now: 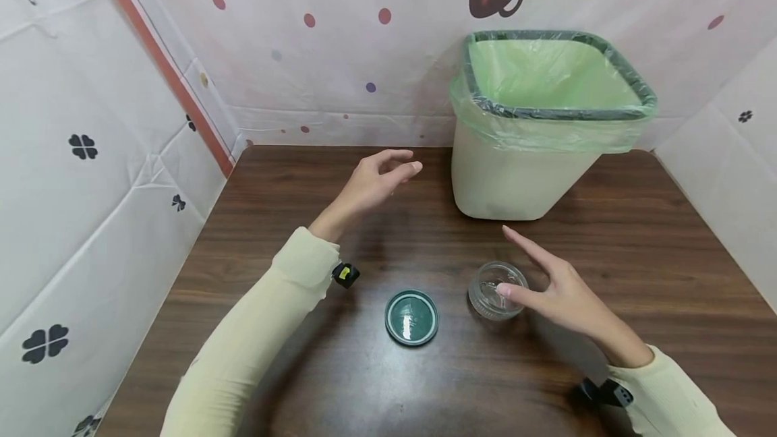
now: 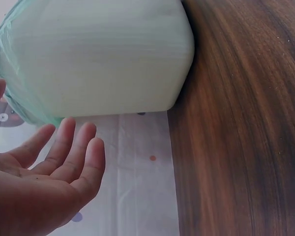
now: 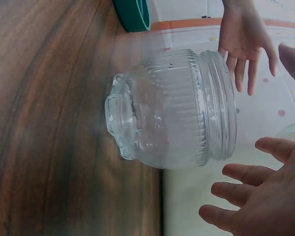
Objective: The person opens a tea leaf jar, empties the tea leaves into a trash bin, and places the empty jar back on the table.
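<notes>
Glass, ribbed and clear, the jar [image 1: 497, 290] stands upright on the table [image 1: 637, 255] just under your right hand [image 1: 561, 292], its mouth open to the ceiling. That hand hovers beside and slightly over it with the fingers [image 3: 246, 191] spread wide and loose, gripping nothing; in the head view the thumb tip lies across the jar's rim, though you cannot tell whether it touches. The right wrist view shows a gap between the fingertips and the jar's threaded neck. Just left of the jar, apart from it, the green lid [image 1: 411, 317] lies flat with its hollow side up. Your left hand [image 1: 373, 181] is raised farther back over the table, well apart from both, palm turned inward and fingers [image 2: 73, 147] relaxed and lightly bent, holding nothing. Behind the jar, toward the back right, stands a pale bin [image 1: 522, 160] lined with a green bag [image 1: 546, 79]; it sits close to your left hand's open palm and fills the left wrist view. Patterned white sheets [image 1: 91, 154] wall in the table on the left, back and right.
</notes>
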### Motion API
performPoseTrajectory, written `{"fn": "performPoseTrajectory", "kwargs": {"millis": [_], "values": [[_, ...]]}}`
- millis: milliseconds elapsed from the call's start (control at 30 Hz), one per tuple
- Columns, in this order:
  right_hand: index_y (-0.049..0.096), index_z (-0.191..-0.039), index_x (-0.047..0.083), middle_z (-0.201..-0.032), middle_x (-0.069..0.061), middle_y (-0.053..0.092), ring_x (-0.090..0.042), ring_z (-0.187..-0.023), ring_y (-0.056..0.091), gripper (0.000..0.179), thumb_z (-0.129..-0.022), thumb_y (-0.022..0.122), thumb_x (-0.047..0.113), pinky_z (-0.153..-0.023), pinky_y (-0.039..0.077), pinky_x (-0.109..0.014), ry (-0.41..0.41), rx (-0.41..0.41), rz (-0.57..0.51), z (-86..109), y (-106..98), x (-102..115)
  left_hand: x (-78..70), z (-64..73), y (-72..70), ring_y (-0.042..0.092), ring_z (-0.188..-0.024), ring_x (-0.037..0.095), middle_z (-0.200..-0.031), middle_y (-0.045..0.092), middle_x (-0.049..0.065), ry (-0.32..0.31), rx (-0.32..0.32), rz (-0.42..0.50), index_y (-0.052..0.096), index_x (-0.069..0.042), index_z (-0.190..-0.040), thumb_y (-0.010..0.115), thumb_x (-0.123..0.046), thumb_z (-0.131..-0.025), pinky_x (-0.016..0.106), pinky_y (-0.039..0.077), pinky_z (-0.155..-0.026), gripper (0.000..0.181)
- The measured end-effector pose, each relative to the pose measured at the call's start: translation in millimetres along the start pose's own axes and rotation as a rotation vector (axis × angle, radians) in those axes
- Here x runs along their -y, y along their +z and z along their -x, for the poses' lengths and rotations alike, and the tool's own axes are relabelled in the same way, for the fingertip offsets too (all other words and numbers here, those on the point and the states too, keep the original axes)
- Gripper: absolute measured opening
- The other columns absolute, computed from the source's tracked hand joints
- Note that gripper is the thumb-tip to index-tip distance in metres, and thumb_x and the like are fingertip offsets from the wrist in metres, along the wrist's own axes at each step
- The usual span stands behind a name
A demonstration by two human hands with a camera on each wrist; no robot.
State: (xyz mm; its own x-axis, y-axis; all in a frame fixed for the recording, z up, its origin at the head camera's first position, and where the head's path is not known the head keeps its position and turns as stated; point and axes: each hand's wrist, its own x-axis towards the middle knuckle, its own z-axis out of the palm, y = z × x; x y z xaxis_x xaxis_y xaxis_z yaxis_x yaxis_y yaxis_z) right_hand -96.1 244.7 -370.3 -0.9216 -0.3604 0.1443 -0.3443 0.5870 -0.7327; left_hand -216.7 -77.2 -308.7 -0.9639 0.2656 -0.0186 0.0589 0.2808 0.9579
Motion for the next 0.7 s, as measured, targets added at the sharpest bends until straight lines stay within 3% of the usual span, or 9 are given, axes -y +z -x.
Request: {"fn": "performPoseTrajectory", "kwargs": {"millis": [33,100,167,267,433,533,600,667,700], "values": [[0.031,-0.158,0.038,-0.159,0.006,0.036,-0.004,-0.132,0.043,0.084,-0.09,0.079,0.022,-0.101,0.026,-0.008,-0.002,-0.002,0.0,-0.5,0.0,0.2,0.5,0.7,-0.3,0.064,-0.108,0.014,-0.117,0.069,-0.002,0.001,0.001,-0.009,0.064,-0.023,-0.134,0.069,-0.047,-0.094,0.039,0.051,-0.091,0.047],[0.031,-0.158,0.038,-0.159,0.006,0.035,0.0,-0.096,0.058,0.081,-0.093,0.076,0.021,-0.097,0.031,-0.01,0.0,0.001,-0.008,-1.3,-0.1,0.9,1.3,2.1,-0.9,0.063,-0.11,0.013,-0.119,0.068,-0.004,0.004,0.003,-0.028,0.064,-0.024,-0.134,0.068,-0.049,-0.094,0.04,0.05,-0.094,0.047],[0.03,-0.158,0.038,-0.16,0.006,0.034,0.003,-0.06,0.043,0.078,-0.095,0.073,0.021,-0.093,0.034,-0.014,0.003,0.005,-0.016,-2.1,-0.2,1.7,2.0,3.0,-1.2,0.062,-0.111,0.013,-0.119,0.068,-0.004,0.014,-0.003,-0.052,0.064,-0.025,-0.134,0.067,-0.05,-0.094,0.041,0.049,-0.095,0.047],[0.03,-0.158,0.038,-0.159,0.005,0.035,0.005,-0.044,0.016,0.076,-0.096,0.071,0.02,-0.075,0.042,-0.021,0.003,0.013,-0.037,-3.3,-1.0,3.1,2.1,4.2,-1.1,0.061,-0.112,0.012,-0.119,0.068,-0.005,0.025,-0.011,-0.071,0.064,-0.025,-0.133,0.066,-0.05,-0.094,0.041,0.048,-0.097,0.047],[0.031,-0.158,0.038,-0.159,0.006,0.035,0.005,-0.042,0.018,0.074,-0.098,0.069,0.019,-0.051,0.042,-0.026,0.0,0.02,-0.066,-3.3,-3.2,6.2,2.2,5.0,1.3,0.06,-0.114,0.011,-0.122,0.067,-0.005,0.034,-0.016,-0.103,0.064,-0.027,-0.134,0.066,-0.051,-0.094,0.04,0.048,-0.097,0.047],[0.03,-0.158,0.038,-0.16,0.006,0.034,0.005,-0.042,0.018,0.073,-0.099,0.068,0.019,-0.07,0.043,-0.022,0.005,0.017,-0.059,-2.1,-4.2,8.1,1.5,5.3,4.1,0.06,-0.114,0.011,-0.123,0.067,-0.005,0.043,-0.013,-0.126,0.064,-0.026,-0.134,0.065,-0.052,-0.093,0.039,0.049,-0.095,0.048],[0.029,-0.159,0.038,-0.161,0.006,0.032,0.003,-0.047,0.034,0.074,-0.099,0.068,0.019,-0.084,0.038,-0.018,0.004,0.011,-0.048,-1.7,-4.9,9.0,1.2,5.8,6.0,0.061,-0.113,0.011,-0.121,0.067,-0.006,0.049,-0.012,-0.141,0.063,-0.026,-0.135,0.065,-0.052,-0.093,0.039,0.049,-0.094,0.049],[0.029,-0.159,0.037,-0.162,0.004,0.03,-0.001,-0.076,0.059,0.074,-0.098,0.068,0.019,-0.093,0.034,-0.012,-0.001,0.008,-0.041,-2.0,-5.8,9.6,1.5,6.5,7.1,0.061,-0.113,0.011,-0.12,0.067,-0.007,0.055,-0.015,-0.156,0.063,-0.026,-0.135,0.065,-0.052,-0.093,0.039,0.05,-0.093,0.05],[0.03,-0.159,0.037,-0.162,0.004,0.03,-0.004,-0.099,0.062,0.074,-0.098,0.069,0.019,-0.096,0.032,-0.01,-0.002,0.007,-0.039,-2.5,-6.3,9.8,1.4,7.3,7.1,0.06,-0.113,0.01,-0.12,0.067,-0.007,0.057,-0.016,-0.165,0.063,-0.026,-0.136,0.065,-0.052,-0.093,0.038,0.05,-0.093,0.05]]}}
